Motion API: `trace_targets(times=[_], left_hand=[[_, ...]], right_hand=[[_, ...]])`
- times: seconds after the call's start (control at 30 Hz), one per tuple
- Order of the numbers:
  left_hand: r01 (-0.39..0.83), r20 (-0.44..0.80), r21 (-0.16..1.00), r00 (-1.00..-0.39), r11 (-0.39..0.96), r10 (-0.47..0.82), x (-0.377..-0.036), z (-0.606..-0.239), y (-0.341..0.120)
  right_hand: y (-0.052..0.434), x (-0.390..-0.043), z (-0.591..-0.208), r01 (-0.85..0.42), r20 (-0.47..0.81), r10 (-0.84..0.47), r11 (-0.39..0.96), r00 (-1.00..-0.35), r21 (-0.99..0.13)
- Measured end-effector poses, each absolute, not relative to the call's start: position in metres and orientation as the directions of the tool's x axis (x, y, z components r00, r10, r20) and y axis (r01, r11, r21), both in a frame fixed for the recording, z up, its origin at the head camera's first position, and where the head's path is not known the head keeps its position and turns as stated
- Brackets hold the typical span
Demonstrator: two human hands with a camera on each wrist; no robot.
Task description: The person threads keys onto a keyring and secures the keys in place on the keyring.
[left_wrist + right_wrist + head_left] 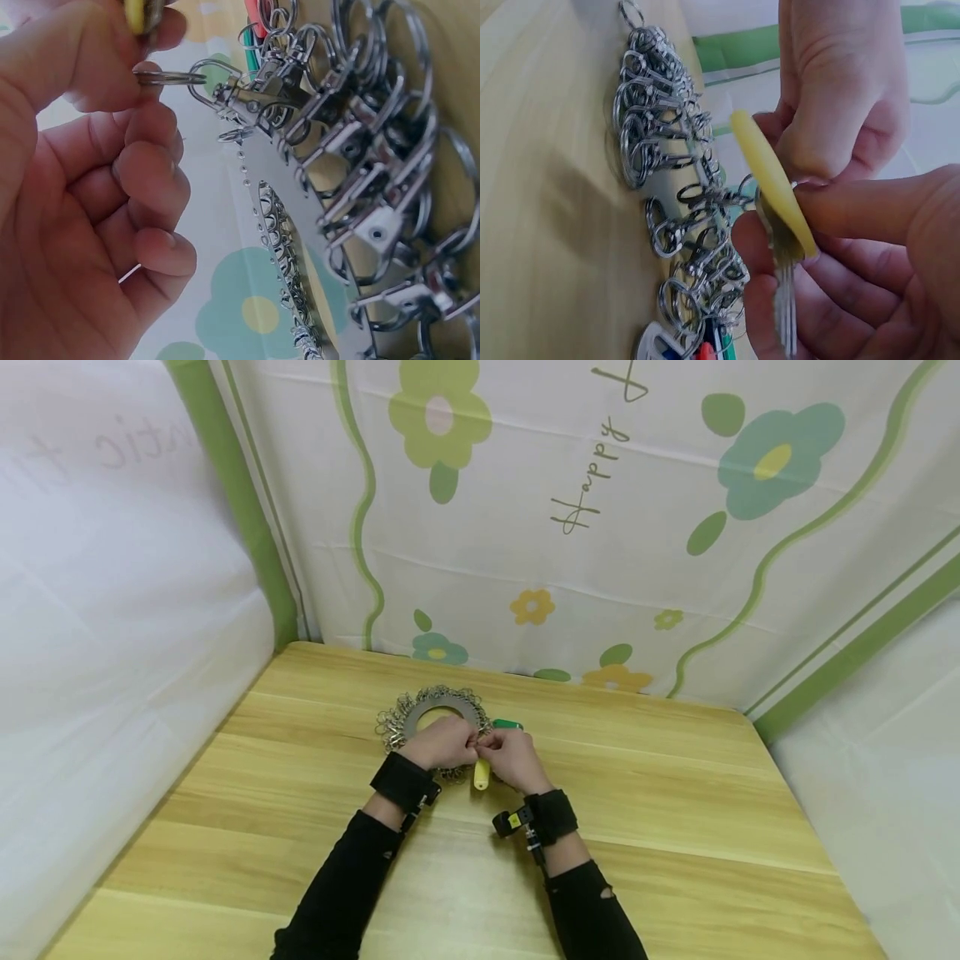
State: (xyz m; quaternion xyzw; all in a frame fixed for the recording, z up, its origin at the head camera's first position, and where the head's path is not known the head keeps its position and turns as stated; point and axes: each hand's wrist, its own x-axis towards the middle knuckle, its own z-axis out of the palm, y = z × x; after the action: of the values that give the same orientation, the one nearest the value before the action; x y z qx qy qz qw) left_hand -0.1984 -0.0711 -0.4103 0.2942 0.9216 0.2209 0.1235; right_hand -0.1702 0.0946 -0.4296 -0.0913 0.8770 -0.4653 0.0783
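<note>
A grey ring-shaped disc (417,714) hung all round with metal snap clasps (667,150) lies on the wooden table (675,793). My left hand (467,742) pinches a split key ring (169,76) between thumb and forefinger. That ring hangs from one swivel clasp (251,91) on the disc's right side. My right hand (486,747) meets it there and grips a key with a yellow head (772,180), its metal blade (784,300) pointing down along my fingers. The key head touches the split ring.
A green tag (507,724) lies just right of the disc, and coloured tags (697,349) show among the clasps. Flowered cloth walls (600,527) close in the table at the back and both sides. Bare wood stretches in front and to the right.
</note>
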Motion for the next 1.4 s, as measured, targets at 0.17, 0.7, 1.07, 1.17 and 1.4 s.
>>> trace_targets(times=[0.17,0.7,1.07,1.17,1.4], left_hand=[[0.49,-0.091,0.478,-0.798,0.729,0.596,-0.198,-0.4095,-0.0711],[0.491,-0.087,0.476,-0.8,0.73,0.594,-0.1977,-0.4118,-0.0702],[0.469,-0.084,0.458,-0.823,0.755,0.562,-0.1989,-0.4119,-0.0708],[0.456,-0.084,0.479,-0.826,0.75,0.557,-0.1989,-0.4131,-0.0712],[0.462,-0.07,0.562,-0.8,0.686,0.596,-0.201,-0.4145,-0.0746]], right_hand=[[0.0932,-0.1706,-0.4304,-0.081,-0.047,-0.221,0.536,-0.974,-0.841],[0.0923,-0.168,-0.4268,-0.092,-0.037,-0.217,0.553,-0.975,-0.828],[0.0912,-0.1709,-0.4289,-0.149,0.018,-0.233,0.558,-0.972,-0.816],[0.0907,-0.1715,-0.4309,-0.139,0.016,-0.219,0.557,-0.976,-0.819],[0.0917,-0.1723,-0.433,-0.128,0.029,-0.188,0.542,-0.982,-0.83]])
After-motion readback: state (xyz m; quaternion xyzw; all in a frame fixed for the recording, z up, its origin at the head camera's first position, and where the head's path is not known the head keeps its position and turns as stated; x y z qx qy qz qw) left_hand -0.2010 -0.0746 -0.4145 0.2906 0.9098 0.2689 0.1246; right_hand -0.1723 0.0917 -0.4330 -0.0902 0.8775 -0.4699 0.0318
